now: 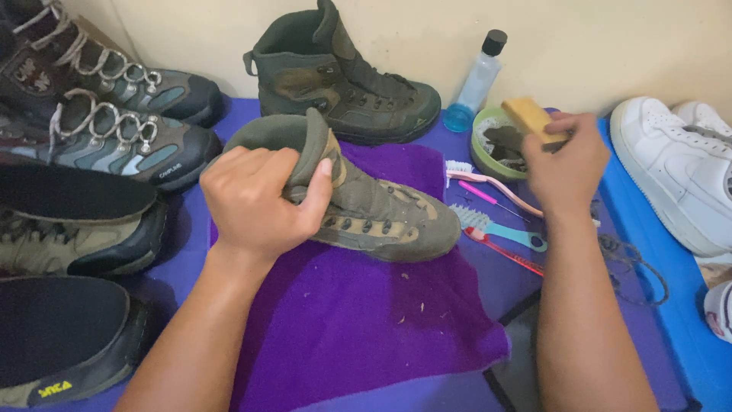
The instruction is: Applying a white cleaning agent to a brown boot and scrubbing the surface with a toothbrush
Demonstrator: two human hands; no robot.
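Observation:
My left hand (259,198) grips the ankle collar of an olive-green laceless boot (381,214) that lies on a purple towel (358,313). My right hand (568,164) holds a wooden-backed brush (534,118) over a green bowl (482,149) at the back right. The brush end sits at the bowl's rim. A matching olive boot (343,84) stands upright behind, against the wall.
Grey laced hiking boots (114,114) and dark insoles (69,191) crowd the left. A clear bottle with blue liquid (474,88) stands by the bowl. Toothbrushes (496,221) and laces (633,259) lie right of the towel. White sneakers (679,168) sit at the far right.

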